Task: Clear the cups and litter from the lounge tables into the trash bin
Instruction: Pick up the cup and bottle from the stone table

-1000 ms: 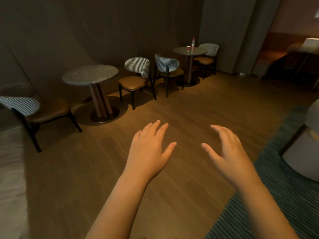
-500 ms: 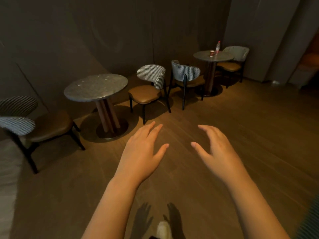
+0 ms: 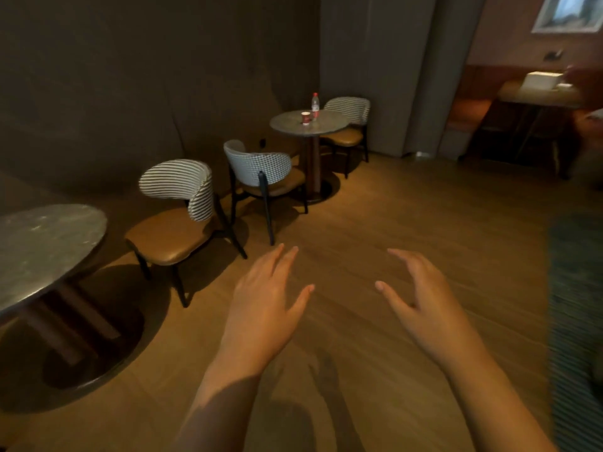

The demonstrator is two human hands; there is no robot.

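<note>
Spanning most of the view: wood floor (image 3: 408, 223) in dim warm light. Striped rug (image 3: 574, 321) runs along the right edge. Near surface (image 3: 42, 243) at lower left is round with a marbled top on a dark pedestal. Far surface (image 3: 326, 127), also round, stands well back at centre.

Three chairs with tan seats:
- Striped chair (image 3: 176, 190) sits just beside the near surface.
- Checked chair (image 3: 261, 168) is pulled up to the far surface.
- Third chair (image 3: 350, 109) sits behind that surface, by the wall.

Both forearms are bare and reach forward over the floor, palms down. Left hand (image 3: 261, 308): fingers straight and close together, thumb splayed to the right, holding nothing. Right hand (image 3: 421, 305): fingers spread and lightly bent, thumb pointing toward the left hand, holding nothing. The hands are apart, about level, well short of the far surface.

On the far surface a clear bottle (image 3: 315, 106) with a red cap stands upright. A red cup (image 3: 305, 118) stands upright just beside it, on its left.
</note>
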